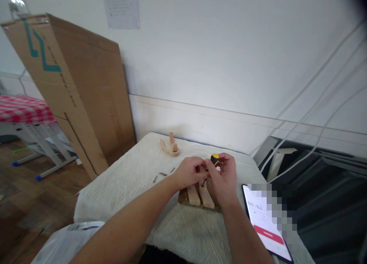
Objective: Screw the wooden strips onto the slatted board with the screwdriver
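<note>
My right hand [225,176] is closed around a short screwdriver [215,159] with a black and yellow handle; its tip is hidden by my fingers. Close against it, my left hand [189,173] has its fingers bent together over pale wooden pieces, and what it grips is hidden. Two light wooden strips [206,197] stick out toward me from under the hands, lying on a brown board [183,197]. A dark screw [203,183] shows at the right strip. Left of the hands, several loose screws [163,174] lie on the cloth.
A curved wooden piece [170,149] stands near the back edge of the cloth-covered table [120,187]. At the right edge lies a phone [265,218] showing a timer. A tall cardboard box [88,84] stands left, and white cables [315,103] hang at the right.
</note>
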`<control>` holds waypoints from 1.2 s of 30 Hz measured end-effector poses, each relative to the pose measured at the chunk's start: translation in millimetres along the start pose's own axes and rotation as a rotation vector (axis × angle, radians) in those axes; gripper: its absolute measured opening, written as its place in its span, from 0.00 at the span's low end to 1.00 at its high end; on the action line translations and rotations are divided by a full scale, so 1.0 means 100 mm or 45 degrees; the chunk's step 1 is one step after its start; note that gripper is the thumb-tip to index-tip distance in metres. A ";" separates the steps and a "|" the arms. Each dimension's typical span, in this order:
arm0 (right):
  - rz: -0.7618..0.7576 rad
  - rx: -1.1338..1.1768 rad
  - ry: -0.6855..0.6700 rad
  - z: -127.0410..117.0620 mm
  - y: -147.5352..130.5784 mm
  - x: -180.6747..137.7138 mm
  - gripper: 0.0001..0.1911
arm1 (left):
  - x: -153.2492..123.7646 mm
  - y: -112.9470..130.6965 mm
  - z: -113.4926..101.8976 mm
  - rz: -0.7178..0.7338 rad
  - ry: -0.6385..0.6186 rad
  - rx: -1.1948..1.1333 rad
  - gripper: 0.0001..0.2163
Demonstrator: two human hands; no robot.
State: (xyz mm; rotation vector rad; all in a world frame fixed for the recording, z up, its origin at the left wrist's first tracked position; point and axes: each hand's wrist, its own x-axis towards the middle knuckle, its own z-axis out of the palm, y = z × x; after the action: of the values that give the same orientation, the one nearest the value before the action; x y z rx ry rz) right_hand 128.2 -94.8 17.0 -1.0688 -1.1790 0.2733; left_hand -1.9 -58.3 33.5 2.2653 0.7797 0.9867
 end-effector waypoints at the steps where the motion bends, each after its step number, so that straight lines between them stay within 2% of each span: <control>1: 0.006 0.019 -0.019 0.00 0.00 -0.01 0.21 | 0.00 0.00 -0.01 0.027 -0.019 0.000 0.09; 6: 0.070 0.019 -0.150 -0.03 -0.02 -0.02 0.19 | 0.01 0.01 -0.02 0.111 -0.067 0.021 0.11; 10: 0.022 -0.056 -0.055 -0.02 0.00 0.02 0.17 | 0.01 0.00 0.00 0.012 -0.001 0.008 0.09; 13: 0.011 -0.013 0.010 -0.02 -0.01 0.02 0.18 | 0.01 0.01 0.01 -0.025 -0.017 -0.004 0.08; 19: 0.036 -0.040 -0.105 -0.04 -0.05 0.00 0.16 | 0.01 0.00 -0.01 -0.034 -0.089 -0.009 0.05; 25: -0.027 -0.020 -0.018 -0.02 -0.03 0.01 0.16 | 0.01 -0.02 -0.01 0.040 -0.074 -0.010 0.07; 30: -0.027 0.001 -0.152 -0.02 -0.02 -0.01 0.14 | 0.00 -0.01 -0.02 0.092 -0.095 -0.031 0.06; 36: -0.002 -0.014 -0.024 0.00 -0.01 -0.02 0.18 | 0.00 -0.02 0.01 0.026 0.003 0.037 0.05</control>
State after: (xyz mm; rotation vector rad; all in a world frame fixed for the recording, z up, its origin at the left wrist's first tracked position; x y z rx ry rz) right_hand 127.5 -96.6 16.5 -1.0768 -1.1996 0.2761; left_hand -2.0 -57.3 31.5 2.3011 0.7781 0.9930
